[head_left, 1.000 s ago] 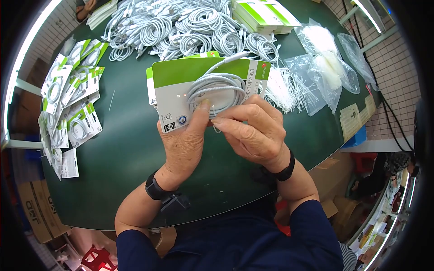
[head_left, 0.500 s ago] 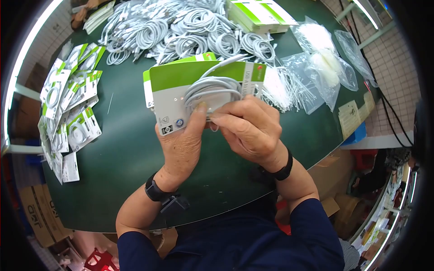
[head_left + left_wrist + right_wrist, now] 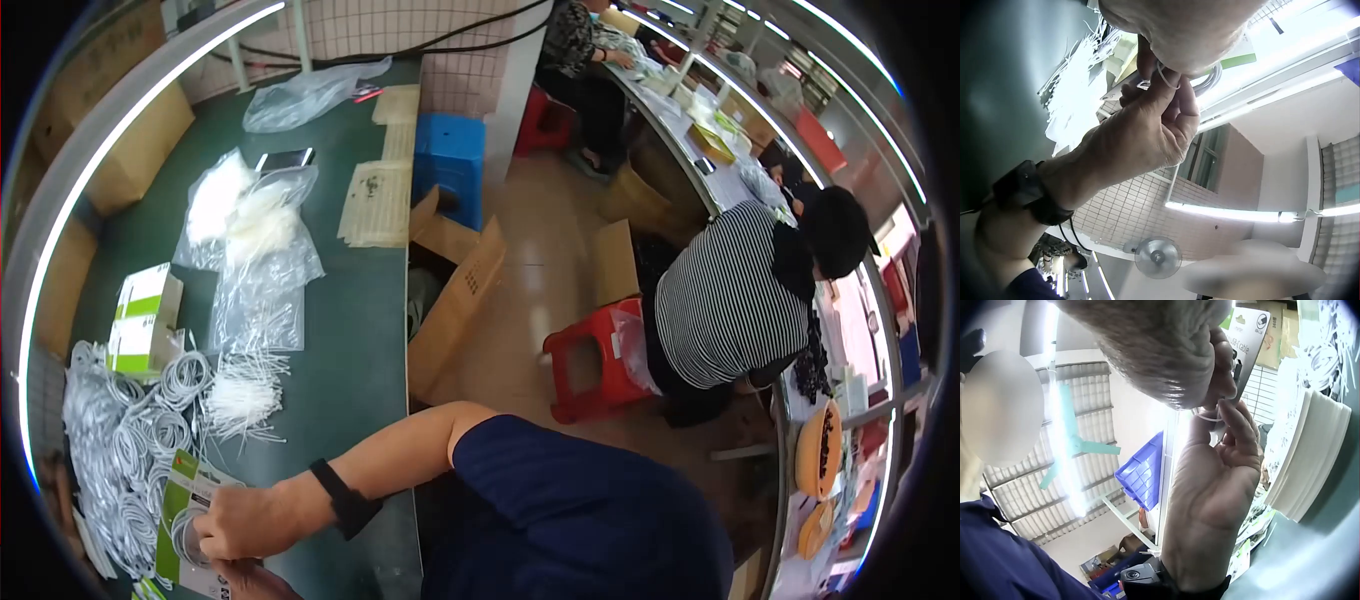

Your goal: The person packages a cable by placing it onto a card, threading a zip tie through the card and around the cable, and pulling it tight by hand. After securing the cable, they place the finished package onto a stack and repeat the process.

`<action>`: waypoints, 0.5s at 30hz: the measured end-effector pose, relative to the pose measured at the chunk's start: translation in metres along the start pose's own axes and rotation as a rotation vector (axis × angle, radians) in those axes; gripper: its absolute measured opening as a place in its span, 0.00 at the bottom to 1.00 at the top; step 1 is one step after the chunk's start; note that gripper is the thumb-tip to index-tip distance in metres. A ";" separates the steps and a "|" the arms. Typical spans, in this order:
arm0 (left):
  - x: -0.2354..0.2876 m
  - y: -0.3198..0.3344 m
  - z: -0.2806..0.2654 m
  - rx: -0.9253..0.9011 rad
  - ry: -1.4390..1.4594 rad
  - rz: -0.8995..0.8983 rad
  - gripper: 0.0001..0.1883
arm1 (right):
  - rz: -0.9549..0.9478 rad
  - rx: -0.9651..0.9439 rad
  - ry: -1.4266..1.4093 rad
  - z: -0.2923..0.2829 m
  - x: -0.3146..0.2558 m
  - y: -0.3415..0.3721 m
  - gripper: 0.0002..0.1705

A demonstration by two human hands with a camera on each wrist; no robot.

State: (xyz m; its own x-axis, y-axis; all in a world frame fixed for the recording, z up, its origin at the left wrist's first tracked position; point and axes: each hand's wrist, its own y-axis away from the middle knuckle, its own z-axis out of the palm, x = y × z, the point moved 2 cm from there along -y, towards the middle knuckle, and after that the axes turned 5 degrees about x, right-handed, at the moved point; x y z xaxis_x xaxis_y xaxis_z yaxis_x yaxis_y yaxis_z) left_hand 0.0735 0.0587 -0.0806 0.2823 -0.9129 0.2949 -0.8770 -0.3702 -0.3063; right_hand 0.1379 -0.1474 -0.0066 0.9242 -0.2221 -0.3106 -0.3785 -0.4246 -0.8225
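At the lower left of the head view, a green-and-white printed cable card [image 3: 172,497] bears a coiled grey charging cable [image 3: 181,535]. My left hand [image 3: 262,582] holds the card from below, mostly hidden behind my right hand [image 3: 245,522]. With bent fingers, the right hand pinches a thin white cable tie beside the coil. Both wrist views show the hands meeting fingertip to fingertip, and the tie [image 3: 1165,80] makes a small loop there in the left wrist view. In the right wrist view the back of the card [image 3: 1252,353] shows beyond the fingers.
Near the card lie a heap of coiled cables [image 3: 95,440], a stack of cards [image 3: 145,310] and loose white cable ties [image 3: 245,395]. Plastic bags [image 3: 255,215] lie farther along the green table. Beyond its edge are an open carton [image 3: 465,300], a red stool [image 3: 590,370] and a seated person [image 3: 735,295].
The head view has swung to the right, so the hands and card now appear at its lower left. The left hand still holds the card, the right still pinches the tie.
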 end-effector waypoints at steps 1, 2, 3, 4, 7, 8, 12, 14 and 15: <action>0.029 0.005 -0.023 0.010 -0.038 0.074 0.29 | -0.005 -0.008 0.007 -0.005 -0.004 -0.002 0.11; 0.067 0.009 -0.048 0.018 -0.077 0.148 0.28 | -0.002 0.004 0.027 -0.010 -0.005 -0.004 0.11; 0.092 0.010 -0.060 0.025 -0.113 0.225 0.27 | 0.005 0.028 0.058 -0.016 -0.006 -0.006 0.11; 0.103 0.008 -0.061 0.026 -0.105 0.251 0.27 | 0.013 0.051 0.091 -0.022 -0.006 -0.007 0.11; 0.130 0.004 -0.061 -0.006 -0.092 0.271 0.26 | 0.060 0.064 0.165 -0.042 -0.005 -0.002 0.10; 0.138 0.003 -0.060 -0.018 -0.086 0.276 0.25 | 0.091 0.050 0.186 -0.049 -0.004 0.001 0.10; 0.163 0.004 -0.057 -0.054 -0.060 0.326 0.24 | 0.110 0.046 0.292 -0.071 -0.005 0.018 0.09; 0.173 0.008 -0.059 -0.002 0.002 0.443 0.21 | 0.103 0.054 0.347 -0.079 -0.004 0.024 0.09; 0.179 0.010 -0.060 0.024 0.034 0.500 0.19 | 0.110 0.068 0.377 -0.082 -0.003 0.026 0.09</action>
State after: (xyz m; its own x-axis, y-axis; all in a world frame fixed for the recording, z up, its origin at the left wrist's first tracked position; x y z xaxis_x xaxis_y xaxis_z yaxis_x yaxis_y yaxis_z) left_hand 0.0921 -0.0976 0.0230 -0.1832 -0.9737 0.1356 -0.8925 0.1069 -0.4381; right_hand 0.1209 -0.2296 0.0125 0.7898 -0.5753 -0.2125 -0.4586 -0.3240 -0.8275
